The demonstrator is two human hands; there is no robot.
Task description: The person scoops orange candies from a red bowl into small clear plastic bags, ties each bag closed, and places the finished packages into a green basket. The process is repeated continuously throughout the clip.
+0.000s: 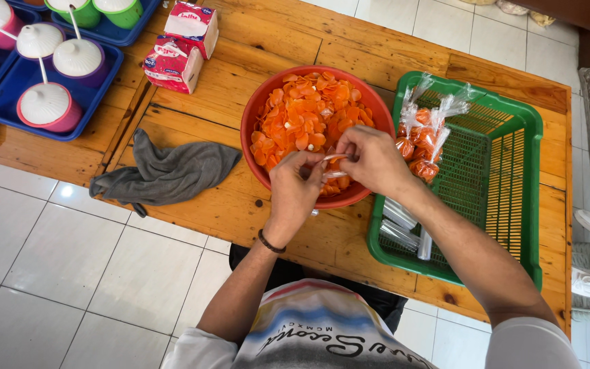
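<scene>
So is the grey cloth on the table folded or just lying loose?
Lying loose. The grey cloth sits crumpled and rumpled on the wooden table, left of the red bowl, with no neat folds, one corner trailing toward the table's edge.

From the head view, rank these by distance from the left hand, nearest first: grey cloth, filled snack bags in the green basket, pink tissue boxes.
From the left hand:
1. Grey cloth, on the table to its left.
2. Filled snack bags, to the right in the green basket, past the right hand.
3. Pink tissue boxes, at the table's far side, left.
</scene>
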